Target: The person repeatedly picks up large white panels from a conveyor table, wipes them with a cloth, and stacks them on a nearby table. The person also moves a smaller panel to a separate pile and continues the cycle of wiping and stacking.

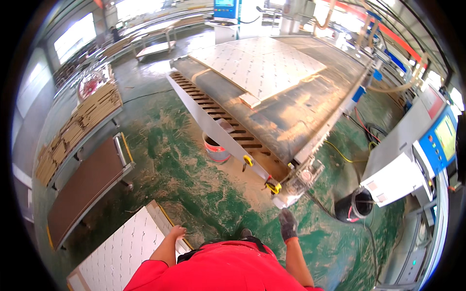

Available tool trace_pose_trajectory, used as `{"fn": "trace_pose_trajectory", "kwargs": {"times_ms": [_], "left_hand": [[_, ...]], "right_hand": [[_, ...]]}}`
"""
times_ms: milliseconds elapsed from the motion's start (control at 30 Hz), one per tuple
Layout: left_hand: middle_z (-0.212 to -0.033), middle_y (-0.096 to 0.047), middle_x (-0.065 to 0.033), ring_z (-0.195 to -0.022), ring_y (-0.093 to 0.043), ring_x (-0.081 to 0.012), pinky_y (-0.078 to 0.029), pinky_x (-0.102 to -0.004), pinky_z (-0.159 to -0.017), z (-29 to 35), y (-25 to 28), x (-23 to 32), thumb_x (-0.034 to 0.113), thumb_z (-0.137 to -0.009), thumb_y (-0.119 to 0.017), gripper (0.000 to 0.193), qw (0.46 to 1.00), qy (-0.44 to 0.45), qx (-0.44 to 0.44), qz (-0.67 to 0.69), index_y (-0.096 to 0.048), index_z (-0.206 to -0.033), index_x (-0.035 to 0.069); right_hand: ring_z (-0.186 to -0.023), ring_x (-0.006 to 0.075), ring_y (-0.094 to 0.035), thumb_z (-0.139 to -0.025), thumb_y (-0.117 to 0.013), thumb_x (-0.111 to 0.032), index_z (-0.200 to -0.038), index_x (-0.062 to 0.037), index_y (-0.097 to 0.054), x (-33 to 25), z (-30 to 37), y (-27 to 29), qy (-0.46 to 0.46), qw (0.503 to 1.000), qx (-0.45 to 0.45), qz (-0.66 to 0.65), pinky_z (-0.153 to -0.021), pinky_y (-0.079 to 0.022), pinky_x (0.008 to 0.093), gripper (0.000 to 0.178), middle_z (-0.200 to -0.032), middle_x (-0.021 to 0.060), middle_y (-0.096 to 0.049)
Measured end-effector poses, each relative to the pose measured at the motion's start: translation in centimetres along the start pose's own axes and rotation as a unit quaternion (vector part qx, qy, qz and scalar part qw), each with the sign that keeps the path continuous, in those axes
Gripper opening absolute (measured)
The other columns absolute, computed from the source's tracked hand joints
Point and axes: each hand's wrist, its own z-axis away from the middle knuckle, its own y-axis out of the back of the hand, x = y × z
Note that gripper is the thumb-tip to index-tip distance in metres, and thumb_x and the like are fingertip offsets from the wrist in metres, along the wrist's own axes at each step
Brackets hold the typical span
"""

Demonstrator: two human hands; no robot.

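Note:
My left hand (178, 232) is bare and hangs at my left side, above the edge of a stack of white printed boards (127, 245). Its fingers are loosely bent and apart, with nothing seen in them. A grey glove covers my right hand (288, 224), reaching forward just short of the near corner of a large cutting table (315, 109). The gloved fingers look stretched out and empty. Along the table's slotted front edge sit two yellow tape measures, one tape measure (273, 185) at the corner and another tape measure (248, 160) further left.
White printed panels (262, 63) lie on the cutting table. Under its edge stands a red and grey bucket (216, 149). A black bin (354, 206) and a control cabinet (412, 150) are at right, with cables on the floor. Brown roller cart (87, 186) and stacked strips (80, 126) stand left.

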Motion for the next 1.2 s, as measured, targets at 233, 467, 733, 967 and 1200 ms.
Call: {"fn": "trace_pose_trajectory", "kwargs": {"times_ms": [233, 467, 733, 967, 1200], "left_hand": [[-0.098, -0.069, -0.0146, -0.076, -0.066, -0.0247, -0.051, -0.0404, -0.065, 3.8, -0.2, 0.0, 0.031, -0.093, -0.055, 0.035, 0.891, 0.176, 0.17, 0.383, -0.059, -0.111, 0.001], [-0.095, -0.069, -0.0159, -0.074, -0.067, -0.028, -0.051, -0.0431, -0.067, 3.4, 1.6, -5.8, 0.032, -0.092, -0.055, 0.038, 0.832, 0.255, 0.165, 0.464, -0.058, -0.114, 0.0], [-0.091, -0.067, -0.0139, -0.066, -0.065, -0.0258, -0.05, -0.0419, -0.059, -5.4, 16.5, -11.9, 0.033, -0.092, -0.053, 0.033, 0.824, 0.281, 0.103, 0.481, -0.057, -0.107, 0.004], [-0.078, -0.061, -0.0038, -0.06, -0.061, -0.0171, -0.045, -0.03, -0.051, -18.8, 39.5, -6.5, 0.035, -0.094, -0.056, 0.023, 0.866, 0.159, 0.158, 0.446, -0.056, -0.104, 0.013], [-0.09, -0.066, -0.0061, -0.067, -0.062, -0.0156, -0.046, -0.0297, -0.058, -29.6, 50.8, 3.0, 0.031, -0.096, -0.055, 0.028, 0.903, 0.083, 0.135, 0.399, -0.058, -0.112, 0.008]], "right_hand": [[-0.104, 0.0403, -0.059, -0.085, -0.067, -0.024, -0.119, -0.0037, -0.059, -16.1, -24.9, -9.8, 0.259, 0.956, -0.053, 0.123, -0.088, -0.049, 0.0478, 0.04, -0.11, 0.0209, -0.061], [-0.125, 0.0392, -0.05, -0.084, -0.065, -0.039, -0.137, -0.0097, -0.051, -24.3, -45.9, -20.4, 0.246, 0.911, 0.049, 0.327, -0.109, -0.038, 0.0464, 0.062, -0.136, 0.022, -0.052], [-0.115, 0.0392, -0.054, -0.078, -0.071, -0.04, -0.118, -0.0071, -0.064, -25.5, -49.0, -26.5, 0.156, 0.882, 0.09, 0.436, -0.102, -0.042, 0.0469, 0.052, -0.122, 0.0198, -0.058], [-0.109, 0.0383, -0.055, -0.068, -0.084, -0.035, -0.112, -0.0065, -0.061, -29.3, -48.3, -27.7, 0.192, 0.924, 0.081, 0.321, -0.093, -0.047, 0.0461, 0.058, -0.112, 0.018, -0.059], [-0.101, 0.0344, -0.057, -0.068, -0.085, -0.024, -0.107, -0.0064, -0.062, -27.5, -52.6, -27.7, 0.243, 0.938, 0.046, 0.243, -0.088, -0.051, 0.0437, 0.049, -0.11, 0.016, -0.058]]}}
